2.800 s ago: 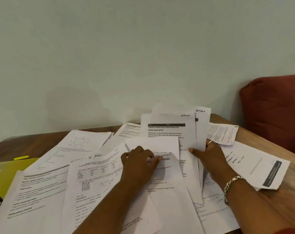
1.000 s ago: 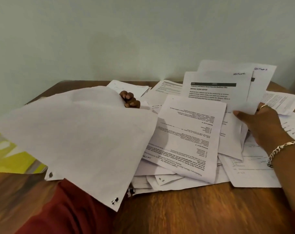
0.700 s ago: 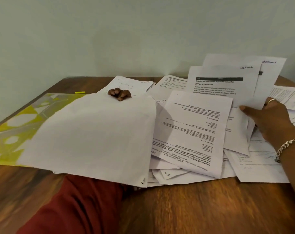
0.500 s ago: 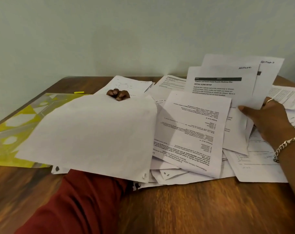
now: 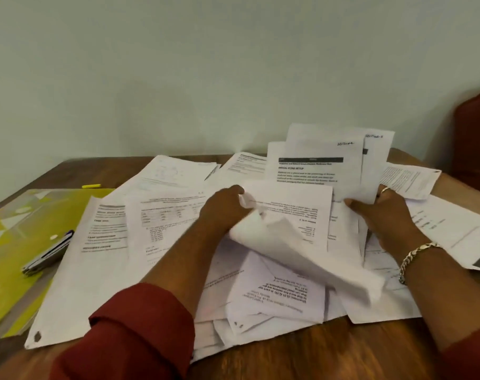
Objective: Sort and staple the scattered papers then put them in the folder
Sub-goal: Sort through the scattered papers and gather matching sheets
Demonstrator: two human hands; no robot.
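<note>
Landmark: I reference every position to the yellow folder (image 5: 19, 242), which lies at the left end of the wooden table (image 5: 329, 357).

Change, left hand: A second ago I had the left hand (image 5: 222, 212) at the far edge of a large blank-side sheet held over the folder. It is now well to the right of the folder, at the centre of the paper pile (image 5: 233, 270), fingers curled round the near corner of a printed sheet (image 5: 288, 212).

Change, sheet: The lower part of that sheet (image 5: 302, 250) is lifted and blurred, so I judge it is mid-turn.

Change, folder area: The large sheet no longer hangs above the folder. A stapled set (image 5: 96, 256) lies face up just right of the folder, overlapping its edge.

Right hand: The right hand (image 5: 384, 215), farthest from the folder, keeps its pinch on an upright fan of sorted pages (image 5: 329, 165), thumb in front.

Stapler: A dark stapler-like tool (image 5: 47, 255) rests on the folder; I cannot confirm its type.

Marker: A yellow marker (image 5: 91, 185) lies just beyond the folder's far edge.

Task meaning: Sorting continues. I judge that stapling and filing are not yet begun.
</note>
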